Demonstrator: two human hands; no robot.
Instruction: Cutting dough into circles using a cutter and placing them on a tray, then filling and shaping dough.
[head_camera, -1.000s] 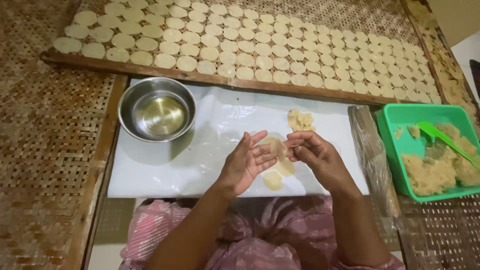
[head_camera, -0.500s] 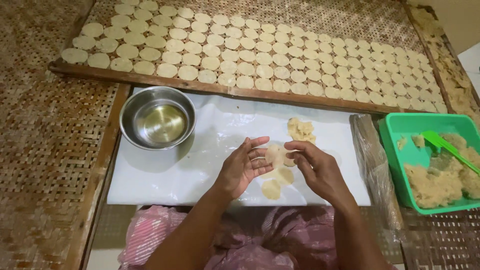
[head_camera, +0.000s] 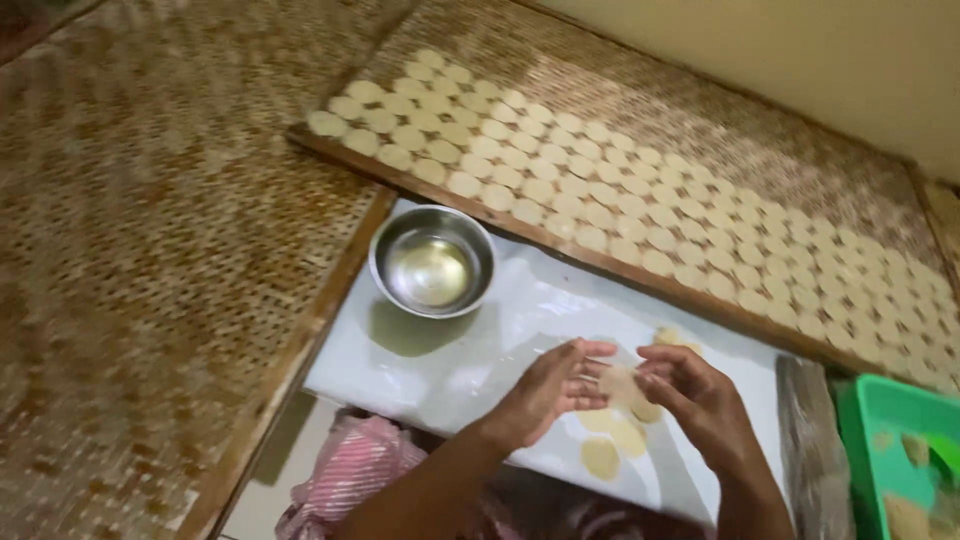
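My left hand (head_camera: 548, 390) and my right hand (head_camera: 695, 395) meet over a white board (head_camera: 400, 350), both pinching one thin, pale round dough disc (head_camera: 620, 383) between their fingertips. Under the hands a few flattened pale discs (head_camera: 602, 456) lie on the board. A small lump of dough (head_camera: 668, 337) sits just beyond my right hand. A shiny metal bowl (head_camera: 432, 262) with clear liquid stands on the board's far left corner.
A long woven bamboo tray (head_camera: 780, 150) behind the board carries several rows of round discs (head_camera: 560, 190). Another woven tray (head_camera: 140, 250) lies to the left. A green plastic tub (head_camera: 868, 420) with dough is at the right edge. Pink cloth (head_camera: 350, 470) covers my lap.
The camera has swung left and tilted, so the green tub has slid to the frame's edge. Both hands stay together on the disc over the board.
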